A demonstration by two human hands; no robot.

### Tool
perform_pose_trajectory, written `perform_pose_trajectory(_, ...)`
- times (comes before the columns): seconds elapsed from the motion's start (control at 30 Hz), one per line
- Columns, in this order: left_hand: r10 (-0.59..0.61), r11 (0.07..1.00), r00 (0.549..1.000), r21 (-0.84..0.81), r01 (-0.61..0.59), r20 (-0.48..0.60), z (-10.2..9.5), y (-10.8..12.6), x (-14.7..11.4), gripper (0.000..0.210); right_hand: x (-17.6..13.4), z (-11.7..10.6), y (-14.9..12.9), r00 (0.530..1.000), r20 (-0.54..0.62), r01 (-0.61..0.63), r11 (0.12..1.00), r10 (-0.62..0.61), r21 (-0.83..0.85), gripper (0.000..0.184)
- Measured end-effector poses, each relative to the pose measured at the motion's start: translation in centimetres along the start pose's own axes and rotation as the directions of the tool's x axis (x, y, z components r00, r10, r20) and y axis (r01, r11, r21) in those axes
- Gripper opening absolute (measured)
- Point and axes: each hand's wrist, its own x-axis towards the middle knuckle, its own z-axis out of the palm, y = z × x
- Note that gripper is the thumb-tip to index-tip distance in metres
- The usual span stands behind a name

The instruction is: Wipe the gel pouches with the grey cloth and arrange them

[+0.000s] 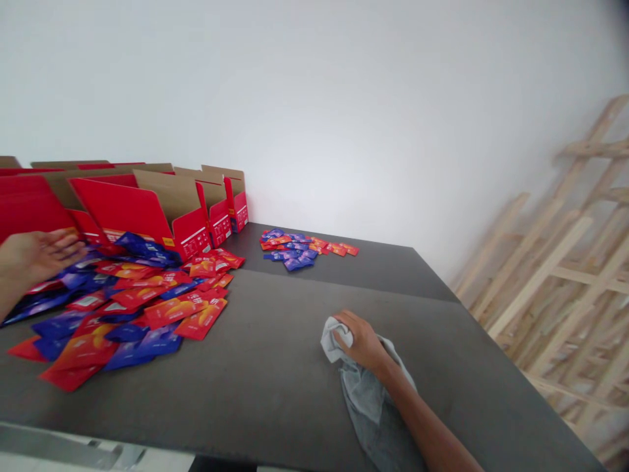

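My right hand [362, 342] is closed around a bunched grey cloth [362, 390] on the dark table. Part of the cloth trails under my forearm toward the near edge. At the far left, my left hand [46, 254] hovers palm up with its fingers spread, and nothing shows in it. Just beneath and beside it lies a loose heap of red and blue packets [147, 295], spread from the boxes toward the front of the table.
Open red cardboard boxes [128, 208] stand in a row along the back left. A smaller group of packets [295, 249] lies near the wall. The table [275, 354] ends at a slanting right edge, beyond which wooden frames [555, 275] lean.
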Motion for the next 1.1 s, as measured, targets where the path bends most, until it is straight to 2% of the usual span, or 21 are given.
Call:
perform_pose_trajectory(0.07,-0.17,0.985,0.983,-0.015,0.171,0.069,1.9,-0.4,-0.4,0.02,0.1,-0.1,-0.3,1.0,0.016,-0.002,1.0,0.002,0.001,0.019)
perform_pose_trajectory(0.1,-0.208,0.977,0.969,-0.018,0.212,0.131,3.2,-0.6,-1.0,0.017,0.1,-0.2,-0.4,1.0,0.025,-0.005,1.0,0.005,0.0,0.019)
perform_pose_trajectory(0.17,-0.183,0.98,0.939,-0.019,0.197,0.291,6.4,-1.2,-3.5,0.014,0.2,-0.4,-0.7,0.999,0.038,-0.009,1.0,0.01,-0.003,0.018)
perform_pose_trajectory(0.2,-0.149,0.985,0.892,-0.016,0.173,0.427,8.2,-1.7,-5.3,0.017,0.2,-0.4,-0.8,0.999,0.041,-0.011,1.0,0.011,-0.004,0.018)
perform_pose_trajectory(0.27,-0.077,0.995,0.775,-0.001,0.1,0.627,12.1,-2.8,-9.8,0.017,0.3,-0.6,-0.9,0.999,0.053,-0.014,1.0,0.014,-0.007,0.019)
perform_pose_trajectory(0.37,0.0,0.986,0.54,0.089,-0.139,0.842,18.1,-4.9,-17.4,0.031,0.3,-0.7,-1.1,0.997,0.073,-0.021,1.0,0.022,-0.014,0.019)
perform_pose_trajectory(0.43,0.113,0.937,0.441,0.052,-0.345,0.89,21.5,-6.2,-22.0,0.03,0.4,-0.8,-1.3,0.996,0.091,-0.023,1.0,0.025,-0.014,0.019)
perform_pose_trajectory(0.47,0.201,0.896,0.407,0.001,-0.444,0.891,22.9,-6.8,-23.9,0.029,0.4,-0.9,-1.3,0.995,0.1,-0.026,1.0,0.027,-0.014,0.019)
perform_pose_trajectory(0.53,0.346,0.794,0.296,-0.11,-0.597,0.89,25.3,-7.5,-27.2,0.029,0.4,-1.0,-1.4,0.993,0.117,-0.034,0.999,0.035,-0.016,0.02)
perform_pose_trajectory(0.6,0.422,0.706,0.206,-0.178,-0.686,0.883,27.1,-7.8,-29.3,0.031,0.4,-1.1,-1.5,0.991,0.123,-0.044,0.999,0.047,-0.027,0.02)
perform_pose_trajectory(0.67,0.446,0.636,0.16,-0.186,-0.749,0.881,28.6,-7.7,-30.4,0.035,0.4,-1.1,-1.6,0.991,0.126,-0.043,0.998,0.047,-0.039,0.021)
perform_pose_trajectory(0.7,0.449,0.602,0.161,-0.164,-0.782,0.879,29.4,-7.6,-30.5,0.038,0.4,-1.1,-1.6,0.991,0.127,-0.039,0.998,0.044,-0.043,0.021)
perform_pose_trajectory(0.73,0.453,0.567,0.183,-0.123,-0.814,0.873,30.1,-7.5,-30.3,0.04,0.4,-1.2,-1.6,0.991,0.131,-0.035,0.998,0.041,-0.045,0.021)
perform_pose_trajectory(0.77,0.453,0.535,0.228,-0.059,-0.842,0.862,30.9,-7.4,-29.9,0.041,0.4,-1.2,-1.7,0.99,0.136,-0.032,0.998,0.038,-0.045,0.021)
perform_pose_trajectory(0.8,0.448,0.51,0.292,0.026,-0.859,0.845,31.8,-7.3,-29.4,0.041,0.4,-1.2,-1.7,0.989,0.141,-0.033,0.998,0.039,-0.044,0.022)
perform_pose_trajectory(0.87,0.41,0.482,0.449,0.23,-0.845,0.794,33.6,-7.3,-27.8,0.042,0.4,-1.3,-1.7,0.988,0.15,-0.042,0.998,0.048,-0.045,0.023)
perform_pose_trajectory(0.93,0.331,0.476,0.603,0.424,-0.771,0.725,35.3,-7.3,-26.1,0.048,0.4,-1.3,-1.8,0.986,0.156,-0.049,0.998,0.056,-0.045,0.023)
perform_pose_trajectory(0.97,0.283,0.477,0.666,0.501,-0.722,0.69,36.1,-7.4,-25.3,0.053,0.5,-1.3,-1.8,0.986,0.157,-0.051,0.998,0.057,-0.043,0.023)
perform_pose_trajectory(1.03,0.187,0.485,0.755,0.609,-0.627,0.628,37.4,-7.5,-23.9,0.064,0.5,-1.3,-1.7,0.985,0.161,-0.052,0.998,0.057,-0.037,0.023)
perform_pose_trajectory(1.1,0.112,0.491,0.799,0.667,-0.561,0.59,38.2,-7.7,-22.9,0.07,0.5,-1.3,-1.7,0.985,0.164,-0.055,0.998,0.059,-0.028,0.023)
